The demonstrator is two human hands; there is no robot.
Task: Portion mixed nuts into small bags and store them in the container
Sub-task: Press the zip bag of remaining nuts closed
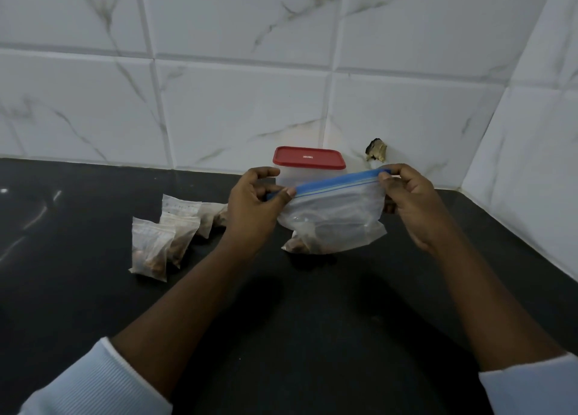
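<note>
the large zip bag (pixel 333 214) was pinched at both seal ends by the left hand (pixel 255 200) and right hand (pixel 413 202); the seal between them was best pressed shut evenly, nuts kept below.

In front of you, the black countertop (pixel 93 305) bears a cluster of small clear nut-filled bags (pixel 150 248) and a red-lidded translucent plastic container (pixel 308 158).

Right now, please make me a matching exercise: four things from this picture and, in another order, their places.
1. zip bag
2. container
3. small nut bags
4. hole

A. on the countertop, left of the left hand
B. pinched between left hand and right hand
C. in the wall tile, right of the red lid
D. standing behind the zip bag

Pairs: 1-B, 2-D, 3-A, 4-C
</note>
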